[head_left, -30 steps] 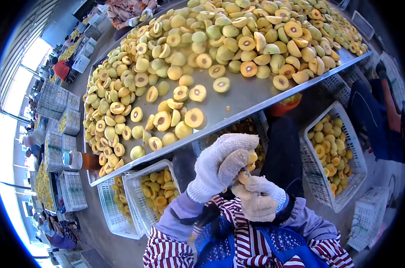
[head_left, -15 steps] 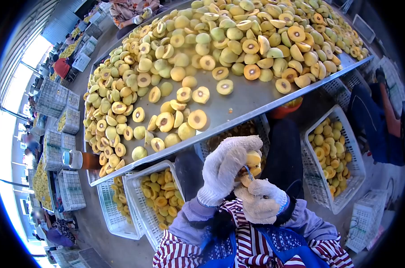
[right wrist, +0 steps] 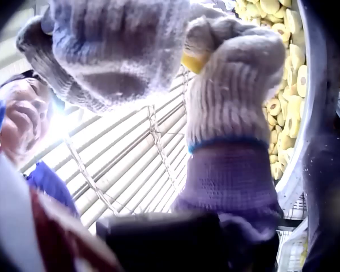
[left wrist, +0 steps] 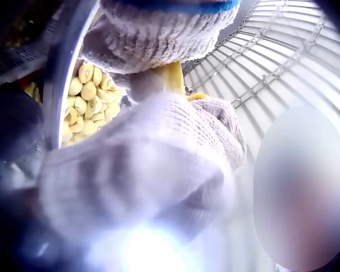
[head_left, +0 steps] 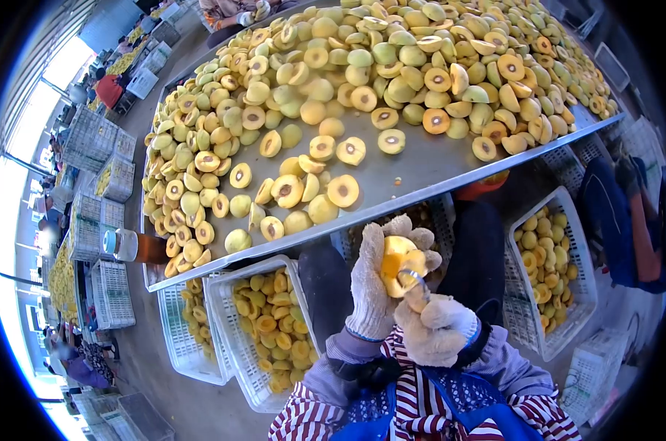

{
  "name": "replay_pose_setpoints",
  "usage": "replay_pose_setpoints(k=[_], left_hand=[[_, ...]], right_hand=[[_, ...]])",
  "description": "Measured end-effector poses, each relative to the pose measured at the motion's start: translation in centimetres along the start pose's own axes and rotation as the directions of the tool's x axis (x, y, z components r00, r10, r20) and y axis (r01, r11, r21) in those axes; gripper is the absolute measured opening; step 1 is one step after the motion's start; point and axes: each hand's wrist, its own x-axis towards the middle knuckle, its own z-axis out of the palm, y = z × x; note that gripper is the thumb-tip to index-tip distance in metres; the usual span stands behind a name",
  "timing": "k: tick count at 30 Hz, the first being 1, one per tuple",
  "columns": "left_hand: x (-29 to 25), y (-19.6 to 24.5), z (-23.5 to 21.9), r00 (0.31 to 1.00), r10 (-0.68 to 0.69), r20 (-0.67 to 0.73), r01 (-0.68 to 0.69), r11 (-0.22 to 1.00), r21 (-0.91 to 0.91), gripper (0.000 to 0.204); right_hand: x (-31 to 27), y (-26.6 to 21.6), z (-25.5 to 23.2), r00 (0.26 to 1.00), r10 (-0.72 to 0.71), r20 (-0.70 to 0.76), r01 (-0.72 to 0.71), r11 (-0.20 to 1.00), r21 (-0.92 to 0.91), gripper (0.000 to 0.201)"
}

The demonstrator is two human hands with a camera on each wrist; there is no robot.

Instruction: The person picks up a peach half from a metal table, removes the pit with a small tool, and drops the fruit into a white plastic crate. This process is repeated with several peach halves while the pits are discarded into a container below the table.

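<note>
In the head view my gloved left hand (head_left: 372, 290) holds cut yellow fruit (head_left: 396, 259) between thumb and fingers, its cut face showing. My gloved right hand (head_left: 437, 332) grips a small tool with a curved metal end (head_left: 412, 276), which touches the fruit. Both hands are close together above my lap. The left wrist view shows my left hand (left wrist: 136, 164) blurred below my right hand (left wrist: 158, 37), with a bit of yellow fruit (left wrist: 173, 77) between them. In the right wrist view, fruit (right wrist: 195, 62) shows between my right hand (right wrist: 116, 51) and left hand (right wrist: 235, 85).
Halved fruit (head_left: 436, 121) is heaped on a metal table (head_left: 450, 165) beyond my hands. White crates of fruit stand at the left (head_left: 263, 393) and right (head_left: 590, 283). A bottle (head_left: 134, 246) sits at the table's left edge. Another person (head_left: 237, 11) is across the table.
The left-hand fingers have spread somewhat around the fruit, whose cut face has turned into view. The tool's curved end now shows against it. The head view has shifted slightly.
</note>
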Motion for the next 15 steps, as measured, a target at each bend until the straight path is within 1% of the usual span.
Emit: replay_pose_setpoints(k=[2, 3, 4, 5, 6, 7, 8, 9, 10, 12, 13, 14, 15], left_hand=[[0.0, 0.1, -0.6, 0.998, 0.060, -0.028, -0.057, 0.991, 0.120, 0.057], [0.0, 0.8, -1.0, 0.988, 0.132, -0.083, -0.106, 0.960, 0.260, 0.056], [-0.5, 2.3, -1.4, 0.982, 0.163, -0.097, -0.123, 0.935, 0.333, 0.056], [-1.0, 3.6, -2.2, 0.959, 0.261, -0.110, -0.191, 0.884, 0.427, 0.053], [-1.5, 4.8, -3.3, 0.930, 0.350, -0.111, -0.246, 0.819, 0.519, 0.051], [-2.1, 5.9, -5.3, 0.846, 0.518, -0.123, -0.338, 0.701, 0.628, 0.045], [-2.7, 7.1, -7.9, 0.734, 0.670, -0.109, -0.403, 0.559, 0.725, 0.039], [-3.5, 9.5, -11.5, 0.651, 0.752, 0.107, -0.160, -0.002, 0.987, 0.032], [-4.0, 11.2, -13.8, 0.640, 0.687, 0.345, 0.161, -0.559, 0.813, 0.026], [-3.0, 10.6, -12.3, 0.622, 0.642, 0.448, 0.179, -0.674, 0.717, 0.025], [-1.9, 10.2, -11.4, 0.613, 0.613, 0.499, 0.185, -0.725, 0.664, 0.025], [0.1, 9.6, -11.2, 0.629, 0.636, 0.448, 0.019, -0.588, 0.809, 0.029], [2.1, 8.8, -10.4, 0.654, 0.634, 0.412, -0.046, -0.511, 0.858, 0.029]], right_hand=[[-0.2, -0.4, -0.9, 0.998, 0.008, -0.056, -0.010, 0.999, -0.045, 0.012], [-0.1, -0.5, -0.8, 0.998, -0.011, -0.070, 0.007, 0.998, -0.068, 0.012], [0.1, -0.8, -0.7, 0.997, -0.029, -0.078, 0.022, 0.995, -0.095, 0.012], [-0.2, -1.0, -0.9, 0.978, -0.012, -0.206, -0.024, 0.984, -0.174, 0.020], [-0.4, -1.5, -0.9, 0.962, -0.011, -0.271, -0.056, 0.970, -0.237, 0.021], [-0.6, -2.0, -0.8, 0.941, -0.019, -0.337, -0.087, 0.951, -0.297, 0.022], [-0.7, -2.6, -0.9, 0.916, -0.032, -0.400, -0.123, 0.927, -0.355, 0.023], [-0.8, -2.9, -1.1, 0.927, -0.091, -0.365, -0.047, 0.935, -0.353, 0.024], [-0.2, -3.2, -0.7, 0.896, -0.101, -0.433, -0.107, 0.896, -0.431, 0.024], [1.6, -3.7, 0.7, 0.818, -0.128, -0.560, -0.255, 0.792, -0.555, 0.023], [2.0, -3.7, 0.0, 0.840, -0.079, -0.537, -0.275, 0.792, -0.546, 0.021], [2.5, -3.9, 0.4, 0.794, -0.023, -0.608, -0.384, 0.756, -0.530, 0.022], [2.7, -3.8, 0.3, 0.787, -0.035, -0.616, -0.391, 0.744, -0.542, 0.024]])
